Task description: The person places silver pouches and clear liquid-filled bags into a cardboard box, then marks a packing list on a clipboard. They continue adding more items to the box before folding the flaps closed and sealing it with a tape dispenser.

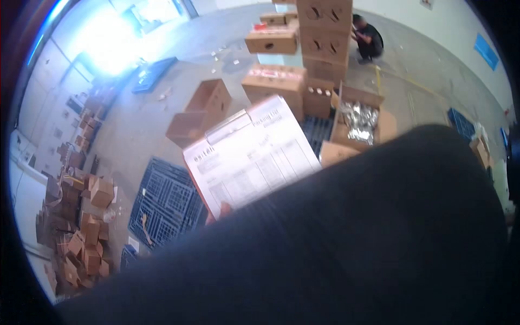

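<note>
The grey floor (135, 127) carries a large blue pallet (168, 187) in the near part, with an open brown box (212, 97) standing beyond it. Another blue pallet (154, 75) lies farther back, near the bright glare. Pale scraps (236, 62) dot the bare stretch, cartons (92, 244) pile along the left, and 1 person (370, 42) crouches at the back.

Clipboard (198, 184): brownish edge, silver clip (229, 129) at top, held up. White "Packing List" (253, 162) clamped on it, face up, printed table, small text too blurred to read. Tilted, right side higher. In view, overlaps blue pallet's (165, 189) right side; bottom hidden.
</note>
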{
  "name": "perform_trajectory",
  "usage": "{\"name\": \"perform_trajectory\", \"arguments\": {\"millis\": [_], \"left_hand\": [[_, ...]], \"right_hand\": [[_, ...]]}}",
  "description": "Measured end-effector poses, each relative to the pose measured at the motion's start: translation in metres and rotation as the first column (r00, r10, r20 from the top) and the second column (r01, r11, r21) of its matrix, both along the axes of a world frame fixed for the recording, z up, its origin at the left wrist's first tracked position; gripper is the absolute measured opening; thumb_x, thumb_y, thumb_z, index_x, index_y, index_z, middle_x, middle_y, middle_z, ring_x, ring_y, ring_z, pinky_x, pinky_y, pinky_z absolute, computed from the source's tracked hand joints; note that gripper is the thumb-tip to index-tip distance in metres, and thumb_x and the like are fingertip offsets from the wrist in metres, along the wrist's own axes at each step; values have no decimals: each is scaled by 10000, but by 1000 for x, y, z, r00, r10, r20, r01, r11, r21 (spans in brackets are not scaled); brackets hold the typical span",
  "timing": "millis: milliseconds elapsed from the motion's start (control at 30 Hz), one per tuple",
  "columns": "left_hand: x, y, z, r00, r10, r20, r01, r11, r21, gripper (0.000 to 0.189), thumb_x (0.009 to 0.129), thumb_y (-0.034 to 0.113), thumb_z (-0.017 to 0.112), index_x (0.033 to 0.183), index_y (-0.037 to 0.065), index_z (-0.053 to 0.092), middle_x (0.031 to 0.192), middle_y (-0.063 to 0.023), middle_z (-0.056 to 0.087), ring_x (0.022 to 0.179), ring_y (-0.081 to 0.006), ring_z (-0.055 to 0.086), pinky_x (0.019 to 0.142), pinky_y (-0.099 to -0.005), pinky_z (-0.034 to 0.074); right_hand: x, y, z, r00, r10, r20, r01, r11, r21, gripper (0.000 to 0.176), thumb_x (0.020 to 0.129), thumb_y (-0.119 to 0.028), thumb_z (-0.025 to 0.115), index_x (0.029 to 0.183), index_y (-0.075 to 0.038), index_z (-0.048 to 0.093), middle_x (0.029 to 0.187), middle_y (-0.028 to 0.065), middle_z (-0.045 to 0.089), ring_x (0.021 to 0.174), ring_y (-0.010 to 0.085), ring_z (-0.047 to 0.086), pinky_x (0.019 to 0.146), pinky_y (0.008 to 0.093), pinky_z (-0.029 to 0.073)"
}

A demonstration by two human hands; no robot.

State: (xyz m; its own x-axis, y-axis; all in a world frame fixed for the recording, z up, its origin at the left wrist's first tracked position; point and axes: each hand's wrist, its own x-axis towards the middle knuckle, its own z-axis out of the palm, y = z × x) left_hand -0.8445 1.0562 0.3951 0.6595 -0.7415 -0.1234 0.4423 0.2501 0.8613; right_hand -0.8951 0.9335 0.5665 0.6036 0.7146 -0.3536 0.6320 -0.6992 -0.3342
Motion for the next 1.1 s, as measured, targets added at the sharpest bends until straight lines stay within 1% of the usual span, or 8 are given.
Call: {"name": "perform_trajectory", "arguments": {"millis": [233,300,400,433,500,700,800,1100], "left_hand": [[13,15,34,974,-2,-227,-14,997,-70,439,1036,173,588,1415,-15,472,1376,-187,588,1164,-273,653,969,-398,565],[15,37,19,963,218,-158,-113,859,499,361,1016,133,604,1352,23,533,1178,-95,662,1038,-204,668,898,-345,558],[26,39,24,980,-109,-167,104,994,-39,350,1020,137,599,1345,24,541,1198,-97,654,1059,-216,665,907,-357,559],[32,44,22,970,-203,-135,169,959,-226,346,1021,138,597,1343,24,544,1205,-97,652,1065,-220,664,910,-360,559],[49,52,-12,983,-112,-148,97,990,-103,372,1033,117,569,1377,-18,531,1308,-172,641,1136,-244,668,941,-374,571],[35,37,-9,970,-127,-209,102,987,-127,356,1041,111,548,1362,-44,534,1312,-181,639,1138,-242,670,949,-350,568],[39,36,-3,975,-142,-169,123,985,-121,369,1044,120,546,1371,-49,522,1319,-185,634,1147,-249,667,953,-355,568],[34,35,-2,986,-138,-97,123,982,-145,389,1040,126,550,1383,-50,506,1323,-190,629,1149,-254,667,959,-367,566]], "right_hand": [[13,23,-3,992,84,-95,-88,996,-33,188,955,-200,661,972,-12,659,827,135,685,757,234,689,688,364,545],[18,16,15,997,55,-59,-54,998,24,201,956,-211,668,971,-11,663,830,144,686,766,241,692,696,367,545],[15,-5,33,963,-208,174,174,966,193,220,958,-229,679,969,-10,669,836,158,688,780,252,696,707,372,545],[10,-16,26,876,-397,274,281,882,379,226,959,-235,682,969,-10,671,838,162,688,784,255,698,711,373,545],[-8,-35,-17,571,-784,243,340,495,800,203,947,-191,663,850,-14,638,682,95,598,662,188,626,625,331,493],[-82,-52,-129,168,-957,-236,267,-186,945,318,1029,-220,608,784,-19,581,647,48,599,589,77,529,554,271,420],[-82,-44,-143,-3,-988,-155,260,-151,954,330,1003,-184,655,731,-28,553,603,40,567,542,72,502,511,270,396],[-85,-43,-151,-91,-994,59,292,30,956,393,947,-44,688,633,-41,451,591,10,514,533,59,420,487,274,331]]}}
